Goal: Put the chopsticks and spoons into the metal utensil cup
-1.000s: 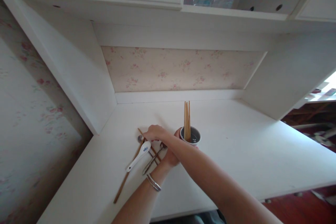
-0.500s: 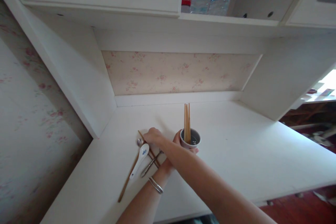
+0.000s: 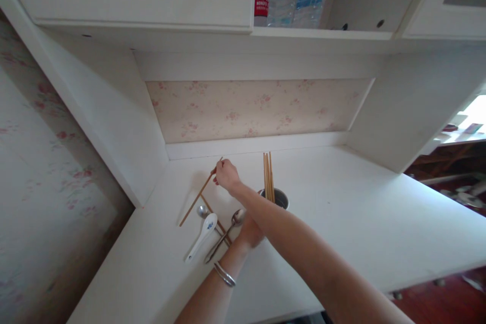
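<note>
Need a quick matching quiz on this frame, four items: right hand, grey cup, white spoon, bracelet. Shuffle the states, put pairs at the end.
Column 1
1. right hand
2. grey cup
3. white spoon
4. bracelet

Column 2
A. lying on the table, blue mark in its bowl
B. silver-coloured, around the left wrist
C. gripping a slanted chopstick
D. with upright chopsticks standing in it

Pairs: 1-C; 2-D; 3-A; 4-B
</note>
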Demonstrator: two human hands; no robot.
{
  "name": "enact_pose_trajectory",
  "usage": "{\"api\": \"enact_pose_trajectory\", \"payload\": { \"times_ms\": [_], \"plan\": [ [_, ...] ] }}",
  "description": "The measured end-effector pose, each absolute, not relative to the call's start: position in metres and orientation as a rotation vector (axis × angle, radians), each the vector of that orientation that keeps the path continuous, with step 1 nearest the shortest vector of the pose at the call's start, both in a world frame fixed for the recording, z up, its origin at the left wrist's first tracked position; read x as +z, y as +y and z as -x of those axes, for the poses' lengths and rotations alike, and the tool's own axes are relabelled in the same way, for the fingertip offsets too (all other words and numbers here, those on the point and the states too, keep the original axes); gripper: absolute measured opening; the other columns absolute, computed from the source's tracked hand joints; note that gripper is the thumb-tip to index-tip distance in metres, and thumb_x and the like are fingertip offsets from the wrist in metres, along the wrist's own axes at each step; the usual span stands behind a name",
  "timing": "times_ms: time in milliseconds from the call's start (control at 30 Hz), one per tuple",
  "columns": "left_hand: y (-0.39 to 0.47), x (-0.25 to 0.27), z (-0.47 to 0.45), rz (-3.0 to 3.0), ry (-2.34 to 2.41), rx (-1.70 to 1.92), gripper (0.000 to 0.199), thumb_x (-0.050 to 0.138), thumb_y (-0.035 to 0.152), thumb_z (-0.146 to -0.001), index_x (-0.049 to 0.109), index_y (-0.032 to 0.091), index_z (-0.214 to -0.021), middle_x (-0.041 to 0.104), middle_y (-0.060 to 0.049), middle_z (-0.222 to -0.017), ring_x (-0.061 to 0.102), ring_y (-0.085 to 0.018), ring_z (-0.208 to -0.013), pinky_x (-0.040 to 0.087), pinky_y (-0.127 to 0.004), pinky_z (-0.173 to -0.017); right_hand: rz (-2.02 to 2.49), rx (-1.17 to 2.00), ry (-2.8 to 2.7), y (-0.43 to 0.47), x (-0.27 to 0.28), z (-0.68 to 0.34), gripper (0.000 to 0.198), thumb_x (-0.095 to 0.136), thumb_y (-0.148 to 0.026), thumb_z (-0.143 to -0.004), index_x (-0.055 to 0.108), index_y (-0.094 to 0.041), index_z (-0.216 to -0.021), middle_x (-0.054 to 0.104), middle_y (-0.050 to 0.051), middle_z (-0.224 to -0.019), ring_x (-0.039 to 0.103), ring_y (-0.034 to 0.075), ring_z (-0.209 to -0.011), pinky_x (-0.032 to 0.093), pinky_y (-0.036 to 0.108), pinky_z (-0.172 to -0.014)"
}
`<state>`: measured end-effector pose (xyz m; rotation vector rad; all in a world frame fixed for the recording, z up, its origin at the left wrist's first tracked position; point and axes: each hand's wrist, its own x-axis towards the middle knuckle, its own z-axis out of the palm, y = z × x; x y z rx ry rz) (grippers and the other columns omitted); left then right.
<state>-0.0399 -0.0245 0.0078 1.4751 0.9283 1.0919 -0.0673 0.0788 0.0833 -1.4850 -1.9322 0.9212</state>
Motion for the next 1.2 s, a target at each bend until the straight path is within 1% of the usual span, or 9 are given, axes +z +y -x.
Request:
{"api": "enact_pose_trajectory", "payload": {
  "times_ms": [67,133,200,300,367,533,733,933,1200],
  "plan": [
    [-0.023,0.012,0.039,-1.468,0.880,1.111,0.036,0.069,0.031,-0.074,0.057,0.017,-0.104,0.064,-0.011,-0.110,0.058,-0.024,-0.103,0.045,-0.035,-0.091,1.373,0.873,-1.836,0.078,0.104,0.055,0.042,0.007,-0.035,-0.099,0.039,-0.014,-0.118,0.066,0.012,-0.103,0.066,0.010,-0.068,0.049,0.019,-0.058],
    [-0.022,0.013,0.037,-1.409,0.834,1.129,0.051,0.076,0.026,-0.066,0.052,0.017,-0.111,0.063,-0.012,-0.113,0.060,-0.024,-0.101,0.047,-0.035,-0.088,1.186,0.810,-1.705,0.075,0.128,0.036,0.035,0.013,-0.038,-0.099,0.039,-0.017,-0.112,0.065,0.008,-0.097,0.063,0.008,-0.061,0.048,0.018,-0.053],
    [-0.022,0.012,0.034,-1.340,0.813,1.163,0.068,0.081,0.021,-0.059,0.046,0.018,-0.117,0.062,-0.011,-0.113,0.061,-0.022,-0.099,0.048,-0.035,-0.087,1.026,0.738,-1.551,0.072,0.149,0.010,0.027,0.022,-0.038,-0.098,0.041,-0.019,-0.102,0.064,0.004,-0.086,0.058,0.007,-0.052,0.045,0.018,-0.048],
    [-0.023,0.008,0.031,-1.321,0.794,1.204,0.071,0.081,0.018,-0.058,0.046,0.019,-0.119,0.062,-0.010,-0.112,0.061,-0.019,-0.098,0.046,-0.035,-0.091,0.975,0.598,-1.438,0.067,0.170,-0.036,0.023,0.029,-0.040,-0.096,0.042,-0.021,-0.093,0.060,-0.001,-0.074,0.054,0.007,-0.046,0.040,0.017,-0.044],
    [-0.024,0.006,0.030,-1.325,0.780,1.204,0.071,0.081,0.016,-0.058,0.046,0.019,-0.120,0.062,-0.010,-0.113,0.061,-0.018,-0.099,0.045,-0.035,-0.093,1.010,0.483,-1.402,0.063,0.173,-0.065,0.023,0.034,-0.042,-0.094,0.043,-0.021,-0.089,0.059,-0.003,-0.069,0.051,0.007,-0.045,0.038,0.017,-0.043],
    [-0.026,0.006,0.029,-1.321,0.775,1.211,0.073,0.082,0.016,-0.058,0.046,0.018,-0.121,0.061,-0.011,-0.116,0.060,-0.019,-0.104,0.044,-0.036,-0.095,1.182,0.290,-1.390,0.050,0.156,-0.119,0.026,0.037,-0.045,-0.092,0.047,-0.022,-0.086,0.061,-0.002,-0.068,0.053,0.011,-0.050,0.039,0.022,-0.049],
    [-0.025,0.005,0.027,-1.316,0.770,1.201,0.072,0.081,0.017,-0.059,0.047,0.018,-0.122,0.061,-0.011,-0.117,0.059,-0.020,-0.104,0.044,-0.034,-0.094,1.365,0.172,-1.613,0.039,0.128,-0.134,0.027,0.034,-0.040,-0.094,0.052,-0.021,-0.085,0.062,0.000,-0.067,0.056,0.014,-0.056,0.037,0.025,-0.056],
    [-0.024,0.002,0.027,-1.342,0.784,1.191,0.075,0.081,0.018,-0.060,0.044,0.018,-0.124,0.059,-0.012,-0.120,0.058,-0.021,-0.108,0.042,-0.035,-0.097,1.451,0.180,-1.761,0.041,0.100,-0.126,0.025,0.036,-0.035,-0.094,0.056,-0.021,-0.093,0.067,0.004,-0.077,0.060,0.016,-0.064,0.037,0.025,-0.060],
    [-0.024,0.002,0.028,-1.351,0.787,1.177,0.073,0.080,0.020,-0.062,0.043,0.018,-0.125,0.059,-0.012,-0.121,0.058,-0.022,-0.109,0.043,-0.037,-0.097,1.423,0.203,-1.782,0.042,0.091,-0.115,0.028,0.036,-0.037,-0.094,0.060,-0.022,-0.095,0.070,0.004,-0.082,0.061,0.016,-0.069,0.038,0.025,-0.061]
  ]
}}
